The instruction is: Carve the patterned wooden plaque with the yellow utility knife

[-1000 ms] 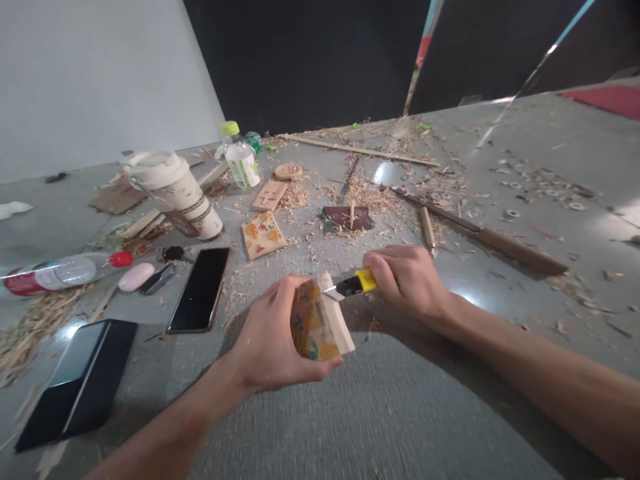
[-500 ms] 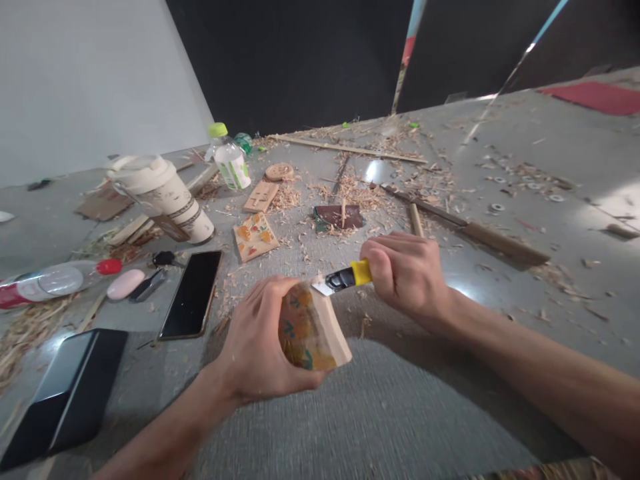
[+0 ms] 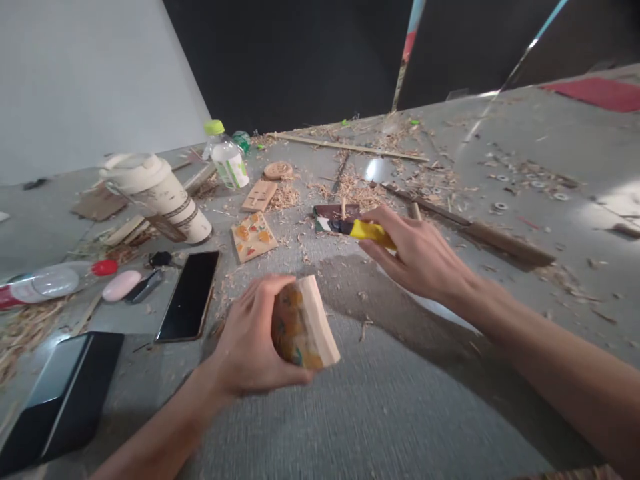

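My left hand (image 3: 253, 337) is closed round a wooden block (image 3: 305, 327) with orange and green painted patterns on its face and a bare pale edge turned to the right. In my right hand (image 3: 407, 247) is a utility knife (image 3: 370, 232) with a yellow handle, its blade pointing left. The knife is apart from the block, above the mat beside a dark maroon piece (image 3: 345, 211) with a small wooden stick on it. Behind the block lies a painted wooden tile (image 3: 254, 237).
A phone (image 3: 189, 297), a black case (image 3: 63, 400), a tumbler (image 3: 160, 197) and a red-capped bottle (image 3: 50, 283) are on the left. A green-capped bottle (image 3: 227, 157) stands at the back. Shavings, a long-handled tool (image 3: 505, 243) and a wooden strip (image 3: 350, 147) lie farther off.
My right hand has lifted the knife off the block's edge and moved it forward, away from me. My left hand keeps the block and has shifted slightly left.
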`<control>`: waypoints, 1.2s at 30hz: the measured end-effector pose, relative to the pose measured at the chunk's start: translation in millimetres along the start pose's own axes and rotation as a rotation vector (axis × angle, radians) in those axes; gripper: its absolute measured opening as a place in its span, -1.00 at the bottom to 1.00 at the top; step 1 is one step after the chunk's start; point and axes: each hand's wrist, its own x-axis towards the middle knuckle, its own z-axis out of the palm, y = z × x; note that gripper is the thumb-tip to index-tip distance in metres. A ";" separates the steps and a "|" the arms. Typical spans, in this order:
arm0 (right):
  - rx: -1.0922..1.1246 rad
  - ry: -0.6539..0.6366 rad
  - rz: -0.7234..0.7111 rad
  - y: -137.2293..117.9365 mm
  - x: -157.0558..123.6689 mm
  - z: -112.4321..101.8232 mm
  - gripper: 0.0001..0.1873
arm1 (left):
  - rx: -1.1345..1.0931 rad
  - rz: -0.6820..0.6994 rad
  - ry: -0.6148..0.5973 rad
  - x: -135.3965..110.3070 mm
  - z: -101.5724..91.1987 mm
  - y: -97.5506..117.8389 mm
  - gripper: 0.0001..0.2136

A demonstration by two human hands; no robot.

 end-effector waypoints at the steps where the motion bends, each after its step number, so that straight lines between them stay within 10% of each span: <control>1: 0.032 -0.016 -0.085 -0.7 -2.0 0.5 -0.68 | 0.029 -0.041 0.002 2.2 -0.5 -2.6 -0.06; 9: 0.267 -0.135 -0.500 12.7 -7.9 2.7 -0.80 | 0.062 -0.078 0.055 10.9 -1.1 -8.8 -0.14; 22: 0.320 -0.317 -0.553 2.0 -8.2 5.3 -0.80 | 0.075 -0.062 0.034 11.7 -1.5 -8.6 -0.12; 36: 0.332 -0.213 -0.617 -0.3 -5.4 6.9 -0.67 | 0.079 -0.017 0.082 8.5 -3.4 -5.4 -0.09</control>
